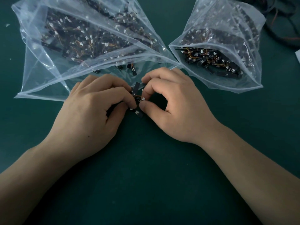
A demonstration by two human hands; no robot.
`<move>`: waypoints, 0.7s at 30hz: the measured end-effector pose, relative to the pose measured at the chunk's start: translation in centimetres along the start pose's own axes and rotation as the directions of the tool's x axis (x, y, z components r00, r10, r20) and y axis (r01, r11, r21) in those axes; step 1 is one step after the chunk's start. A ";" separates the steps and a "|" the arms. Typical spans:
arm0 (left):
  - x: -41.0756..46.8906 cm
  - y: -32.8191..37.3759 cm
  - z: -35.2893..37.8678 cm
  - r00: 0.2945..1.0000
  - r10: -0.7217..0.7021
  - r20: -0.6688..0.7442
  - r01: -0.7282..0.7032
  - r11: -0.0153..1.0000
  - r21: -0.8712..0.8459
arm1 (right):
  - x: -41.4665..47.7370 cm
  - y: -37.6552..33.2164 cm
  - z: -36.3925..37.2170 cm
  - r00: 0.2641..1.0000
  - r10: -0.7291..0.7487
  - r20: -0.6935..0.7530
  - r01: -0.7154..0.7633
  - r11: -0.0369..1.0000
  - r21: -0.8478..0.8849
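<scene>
Between the two hands, at the middle of the table (146, 176), sits a small knot of parts, and both hands are clamped on it. The left hand (90, 111) pinches it from the left with thumb and curled fingers. The right hand (172, 104) pinches it from the right with thumb and forefinger, its other fingers arched above. The fingertips nearly meet, so neither hand is nearer: the knot touches both.

I count two black strips. The upper strip (136, 89) sticks out of the pinch with its long axis pointing away from the person, almost straight up the frame. The lower strip (138, 113) pokes out below the thumbs, slanting down and to the right. A short orange wire (138, 95) crosses between them, and two white plugs (143, 99) show, one at each thumb. Whether the strips are joined or only tangled I cannot tell.

Two clear bags lie beyond the hands, both stuffed with more strips than can be counted. The left bag (48, 75) is just behind the hands, its near edge touching the right knuckles. The right bag (243, 82) lies up and to the right, its mouth gaping toward the person, so the right hand has the shorter way to it.

My guess is that the next move is a pull or push along the wire, left against right. Dark cables (284, 30) and a paper (297, 56) corner lie at the far right.
</scene>
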State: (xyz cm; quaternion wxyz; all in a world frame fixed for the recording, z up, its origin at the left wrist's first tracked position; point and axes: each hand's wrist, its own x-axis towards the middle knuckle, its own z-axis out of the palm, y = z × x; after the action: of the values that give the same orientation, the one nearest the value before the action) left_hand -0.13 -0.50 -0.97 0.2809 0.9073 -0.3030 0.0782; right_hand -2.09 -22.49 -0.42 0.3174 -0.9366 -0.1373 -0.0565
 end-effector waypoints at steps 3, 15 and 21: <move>0.0 0.1 0.0 1.000 0.001 0.001 -0.001 1.000 -0.001 | 0.0 0.0 0.0 1.000 0.001 -0.001 -0.001 1.000 -0.003; 0.0 -0.2 0.1 1.000 0.013 -0.005 -0.013 1.000 0.000 | 0.0 0.0 0.0 1.000 0.010 0.001 -0.010 1.000 0.008; 0.0 -0.2 0.2 1.000 0.013 -0.004 -0.013 1.000 0.003 | 0.0 -0.2 -0.1 1.000 0.017 0.005 -0.017 1.000 0.019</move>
State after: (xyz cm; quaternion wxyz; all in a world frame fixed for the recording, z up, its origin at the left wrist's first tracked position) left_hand -0.02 -0.43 -1.26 0.2798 0.9055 -0.3082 0.0822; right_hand -2.19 -22.43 -0.23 0.3265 -0.9348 -0.1308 -0.0501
